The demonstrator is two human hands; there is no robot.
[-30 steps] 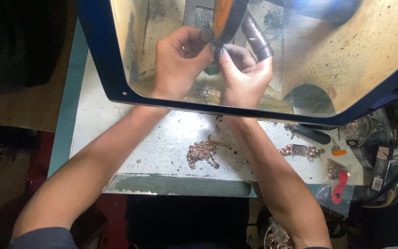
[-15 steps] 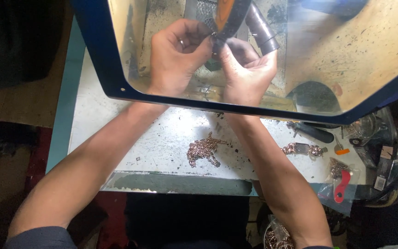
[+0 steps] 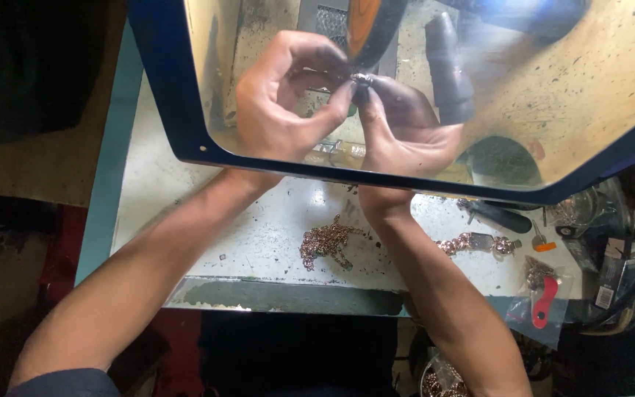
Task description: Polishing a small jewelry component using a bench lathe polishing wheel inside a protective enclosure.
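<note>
Glossy clear plastic shield [image 3: 589, 95], coppery metal chain [image 3: 326, 244], scuffed matt worktop [image 3: 207, 235]

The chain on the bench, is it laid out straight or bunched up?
Bunched up: the chain lies in a tangled heap on the bench, its links piled together.

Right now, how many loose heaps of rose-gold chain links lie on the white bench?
2: a tangled rose-gold chain heap between the forearms, and a flatter rose-gold link strip right of the right forearm. More may be hidden behind the blue-framed shield.
</note>
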